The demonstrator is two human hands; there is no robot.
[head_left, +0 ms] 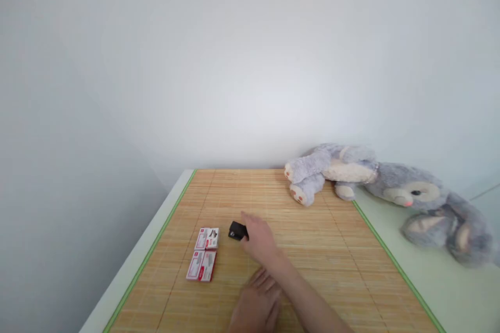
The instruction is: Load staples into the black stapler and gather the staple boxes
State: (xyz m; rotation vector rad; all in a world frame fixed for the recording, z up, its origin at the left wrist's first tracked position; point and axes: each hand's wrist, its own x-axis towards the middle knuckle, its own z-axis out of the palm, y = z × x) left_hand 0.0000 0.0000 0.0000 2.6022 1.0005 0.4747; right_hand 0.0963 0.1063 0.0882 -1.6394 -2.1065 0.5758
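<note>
My right hand (259,237) reaches in from the lower right, its fingers closed around a black stapler (236,231). Only the stapler's blunt left end shows; the rest is covered by the hand. Nearer to me, my left hand (255,302) lies low over the mat, partly beneath the right forearm, with fingers stretched forward and nothing visible in it. It is slightly blurred. Left of the stapler lie small red-and-white staple boxes, an upper pair (207,238) and a lower pair (201,265), set close together.
A bamboo mat (304,239) with green edging covers the white table (410,250). A grey-and-cream plush toy (351,170) lies across the far right corner, its head and ears stretching past the mat. Pale walls (250,62) stand behind and to the left.
</note>
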